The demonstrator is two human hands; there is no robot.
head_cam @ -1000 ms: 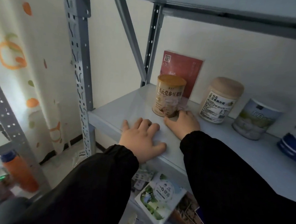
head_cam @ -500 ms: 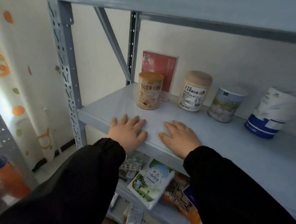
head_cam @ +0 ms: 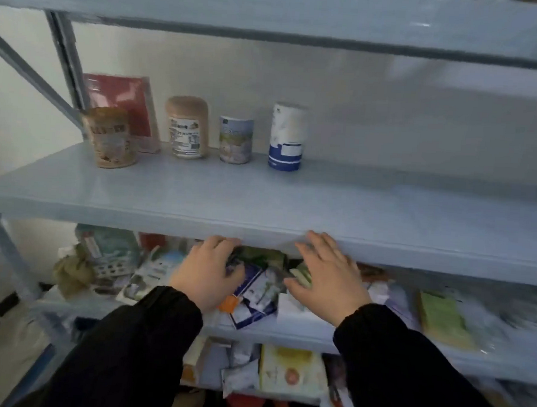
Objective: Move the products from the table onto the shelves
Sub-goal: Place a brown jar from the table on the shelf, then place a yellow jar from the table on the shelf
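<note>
A grey metal shelf (head_cam: pixel 323 206) carries a gold-lidded can (head_cam: pixel 111 137), a red packet (head_cam: pixel 122 109) leaning on the wall, a tan-lidded jar (head_cam: pixel 187 127), a short pale can (head_cam: pixel 236 140) and a white-and-blue canister (head_cam: pixel 287 137). My left hand (head_cam: pixel 208 270) and my right hand (head_cam: pixel 327 274) hover just below the shelf's front edge, fingers spread, holding nothing. Both are in front of the pouches (head_cam: pixel 256 284) piled on the shelf below.
The lower shelf (head_cam: pixel 440 352) is crowded with bags and boxes, among them a green packet (head_cam: pixel 442 317). Another packed shelf sits lower still. An upper shelf board (head_cam: pixel 273 8) spans overhead. A slanted brace and upright post (head_cam: pixel 71 62) stand at the left.
Both hands have lifted off the middle shelf's surface and dropped below its front edge. The view has shifted right and back, bringing more of the shelf and the lower shelves into sight.
</note>
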